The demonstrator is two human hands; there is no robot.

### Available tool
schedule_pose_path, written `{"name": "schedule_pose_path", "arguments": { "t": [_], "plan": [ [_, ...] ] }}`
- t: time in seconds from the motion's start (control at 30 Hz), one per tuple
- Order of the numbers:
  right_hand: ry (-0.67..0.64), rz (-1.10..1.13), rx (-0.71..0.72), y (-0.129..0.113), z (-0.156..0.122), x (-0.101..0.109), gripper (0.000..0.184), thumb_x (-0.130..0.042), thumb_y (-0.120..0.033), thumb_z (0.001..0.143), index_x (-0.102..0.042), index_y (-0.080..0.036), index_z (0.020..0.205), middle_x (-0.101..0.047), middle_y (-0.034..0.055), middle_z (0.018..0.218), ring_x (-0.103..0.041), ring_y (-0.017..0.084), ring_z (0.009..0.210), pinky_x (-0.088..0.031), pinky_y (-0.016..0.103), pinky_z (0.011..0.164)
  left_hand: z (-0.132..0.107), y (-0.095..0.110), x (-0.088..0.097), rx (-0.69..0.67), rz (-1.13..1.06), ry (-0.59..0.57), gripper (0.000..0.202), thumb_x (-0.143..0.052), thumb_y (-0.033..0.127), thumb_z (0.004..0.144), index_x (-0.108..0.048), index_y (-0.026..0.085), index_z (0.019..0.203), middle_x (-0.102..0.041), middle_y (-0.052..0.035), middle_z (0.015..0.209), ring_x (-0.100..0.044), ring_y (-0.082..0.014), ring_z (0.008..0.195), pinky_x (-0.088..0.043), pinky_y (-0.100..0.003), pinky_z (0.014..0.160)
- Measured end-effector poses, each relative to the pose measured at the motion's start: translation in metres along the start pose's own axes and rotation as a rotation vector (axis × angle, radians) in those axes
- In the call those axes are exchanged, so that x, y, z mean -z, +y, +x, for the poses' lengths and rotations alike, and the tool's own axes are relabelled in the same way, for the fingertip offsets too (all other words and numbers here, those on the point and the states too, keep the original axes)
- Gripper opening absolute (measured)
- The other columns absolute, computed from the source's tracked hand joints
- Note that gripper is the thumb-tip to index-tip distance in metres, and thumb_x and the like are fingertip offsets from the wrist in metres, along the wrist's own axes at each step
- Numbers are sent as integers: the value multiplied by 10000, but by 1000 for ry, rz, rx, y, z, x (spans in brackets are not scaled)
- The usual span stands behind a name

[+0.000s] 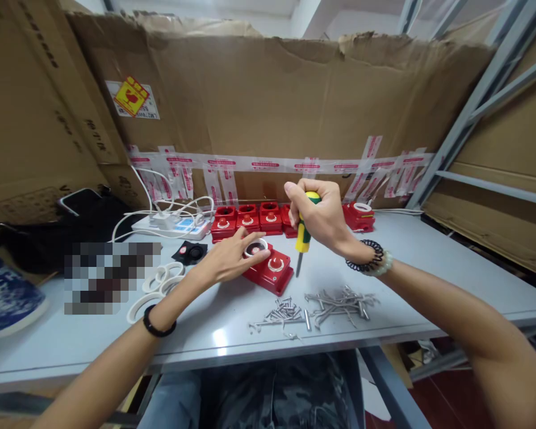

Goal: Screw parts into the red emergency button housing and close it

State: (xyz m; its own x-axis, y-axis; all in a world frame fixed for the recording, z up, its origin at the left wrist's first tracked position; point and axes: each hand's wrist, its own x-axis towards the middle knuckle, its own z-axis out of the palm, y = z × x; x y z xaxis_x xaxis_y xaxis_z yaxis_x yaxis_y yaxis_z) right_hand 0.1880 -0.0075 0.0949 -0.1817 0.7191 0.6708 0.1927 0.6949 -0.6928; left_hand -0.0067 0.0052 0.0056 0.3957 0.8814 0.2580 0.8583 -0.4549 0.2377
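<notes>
My left hand (230,261) has its thumb and fingers round a white ring (256,246) on top of a red box (272,275) with a second round white-marked fitting. In my right hand (324,214) is a screwdriver (302,238) with a yellow and green handle, gripped in a fist. Its shaft points down beside the box's right side, the tip apart from the box. Nearer the table's front edge lie a pile of small screws (286,308) and a heap of thin silvery pieces (339,302).
Several similar red boxes (270,219) stand in a row at the back, before a taped cardboard wall (268,107). On the left are loose white rings (138,307), a black square part (190,252), a power strip (183,226) with cables and a blue patterned object (9,292).
</notes>
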Motion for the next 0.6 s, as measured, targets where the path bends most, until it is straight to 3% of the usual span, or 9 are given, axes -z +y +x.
{"name": "schedule_pose_path", "arguments": {
  "t": [0.17,0.43,0.6],
  "plan": [
    [114,136,-14,19,-1,-15,431,-509,-425,873,-372,-218,520,-458,-56,433,-460,71,395,-391,223,429,-3,4,-4,22,32,51,534,-366,705,841,-547,211,936,-521,-55,878,-621,-263,721,-460,-346,626],
    [133,195,-24,33,-4,-19,416,-538,-398,864,-396,-213,520,-470,-50,426,-453,80,386,-374,231,416,-2,12,-12,103,92,84,539,-331,707,851,-510,204,930,-516,-62,872,-621,-282,725,-450,-354,608],
    [138,100,-22,33,-8,-14,383,-514,-394,871,-395,-215,554,-476,-46,464,-463,85,410,-378,235,436,-1,11,-12,114,73,76,561,-324,716,846,-513,199,953,-526,-82,890,-621,-312,750,-458,-387,626]
  ]
}}
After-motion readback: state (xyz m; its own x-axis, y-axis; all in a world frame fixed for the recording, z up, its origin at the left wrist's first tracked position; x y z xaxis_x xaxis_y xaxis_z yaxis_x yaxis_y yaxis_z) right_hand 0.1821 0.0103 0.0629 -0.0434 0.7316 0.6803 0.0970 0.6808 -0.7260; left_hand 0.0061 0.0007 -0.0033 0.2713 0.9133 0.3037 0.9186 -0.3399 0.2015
